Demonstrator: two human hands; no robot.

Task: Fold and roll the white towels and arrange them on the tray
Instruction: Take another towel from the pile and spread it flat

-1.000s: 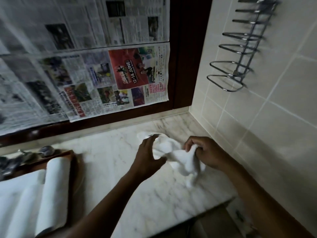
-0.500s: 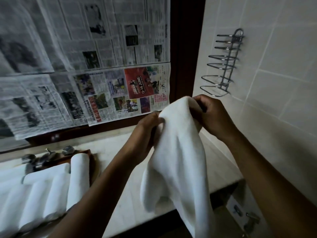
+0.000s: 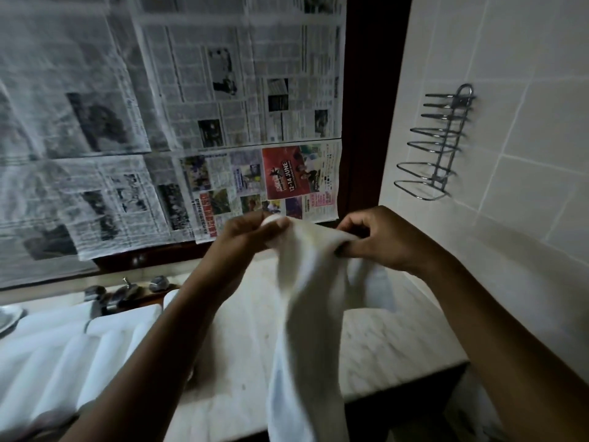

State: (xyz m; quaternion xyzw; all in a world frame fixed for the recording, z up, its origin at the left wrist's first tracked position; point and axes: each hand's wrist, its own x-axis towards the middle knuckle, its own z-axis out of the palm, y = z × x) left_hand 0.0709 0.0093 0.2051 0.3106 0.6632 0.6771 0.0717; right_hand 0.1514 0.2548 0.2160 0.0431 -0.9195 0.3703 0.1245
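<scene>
The left hand pinches a top corner of a white towel between thumb and fingers. The right hand grips the top edge just beside it, fingers curled round the cloth. The towel hangs from both hands above the marble counter, its lower end dropping past the counter's front edge and out of view. To the left, rolled towels lie side by side, with a strip of dark tray rim behind them. Bare counter runs from the rolls to the tiled wall on the right, which carries a wire rack. Newspaper covers the surface behind.
</scene>
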